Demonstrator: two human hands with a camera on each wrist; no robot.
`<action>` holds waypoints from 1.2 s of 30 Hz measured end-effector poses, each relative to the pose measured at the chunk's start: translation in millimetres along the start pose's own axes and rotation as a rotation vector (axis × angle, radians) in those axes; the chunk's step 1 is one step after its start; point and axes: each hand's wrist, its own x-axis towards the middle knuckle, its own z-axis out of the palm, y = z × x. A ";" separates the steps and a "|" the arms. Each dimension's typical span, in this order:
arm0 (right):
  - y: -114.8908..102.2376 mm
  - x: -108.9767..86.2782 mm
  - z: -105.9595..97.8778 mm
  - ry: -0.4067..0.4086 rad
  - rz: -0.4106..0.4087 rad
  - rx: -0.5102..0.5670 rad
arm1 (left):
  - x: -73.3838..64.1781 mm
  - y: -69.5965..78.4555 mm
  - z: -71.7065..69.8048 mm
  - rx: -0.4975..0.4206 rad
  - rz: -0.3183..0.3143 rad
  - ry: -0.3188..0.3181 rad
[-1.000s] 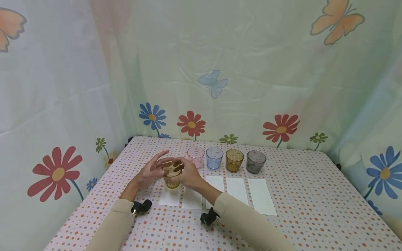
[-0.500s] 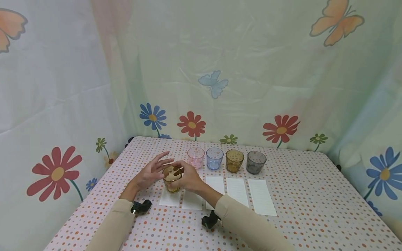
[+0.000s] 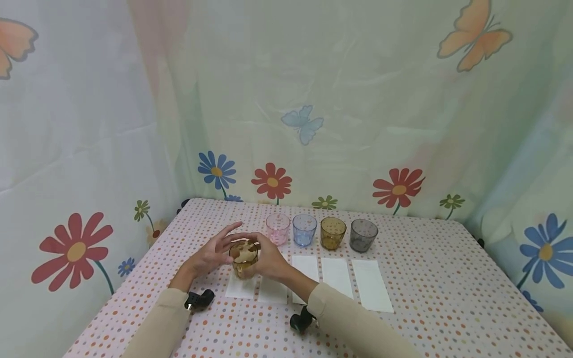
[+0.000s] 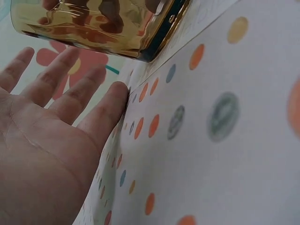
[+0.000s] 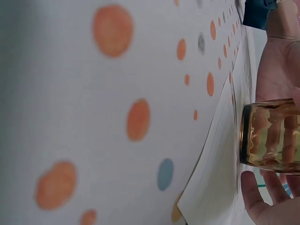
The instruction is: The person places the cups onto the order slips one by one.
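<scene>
An amber drinking glass (image 3: 243, 256) stands upright over the leftmost white paper strip (image 3: 239, 289), its base close over the paper in both wrist views. My right hand (image 3: 270, 261) grips the glass from the right, thumb on the near side and fingers curved round the far side. To its left, my left hand (image 3: 207, 257) is spread, palm toward the glass. In the left wrist view its straight fingers (image 4: 77, 96) lie apart from the amber glass (image 4: 93, 30). Part of the right hand hides the glass's right side.
Behind, in a row, stand a pink glass (image 3: 278, 229), a blue glass (image 3: 305, 230), a second amber glass (image 3: 333, 233) and a grey glass (image 3: 363, 235). More paper strips (image 3: 372, 286) lie in front of them on the dotted tablecloth (image 3: 447, 298). A curtain (image 3: 349, 149) hangs behind.
The amber glass has come down a little toward the leftmost strip with the right hand round it. The left hand stays beside it. The head view has tilted slightly upward.
</scene>
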 end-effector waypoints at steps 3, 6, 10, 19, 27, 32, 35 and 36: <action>1.3 -1.8 -0.4 0.008 0.007 0.021 | -0.9 0.8 2.5 -0.009 -0.014 0.003; 2.1 -3.8 -2.4 0.009 0.001 0.037 | -0.6 0.0 3.3 0.006 -0.017 0.009; 2.8 -6.3 -5.0 0.011 -0.032 0.050 | 1.0 -2.8 3.2 0.032 -0.023 0.012; 2.6 -7.8 -8.5 0.009 -0.055 0.122 | 2.6 -1.5 7.1 0.086 -0.004 0.007; 4.1 -9.6 -17.6 0.013 -0.080 0.116 | 3.6 -0.8 10.1 0.129 -0.029 0.014; 3.6 -10.1 -25.2 0.016 -0.081 0.120 | 6.0 -0.3 12.4 0.148 -0.050 0.017; 5.5 -9.4 -29.6 0.021 -0.081 0.132 | 6.8 0.5 13.7 0.154 -0.057 0.020; 5.8 -9.3 -31.0 0.024 -0.085 0.135 | 6.9 0.7 14.2 0.154 -0.058 0.019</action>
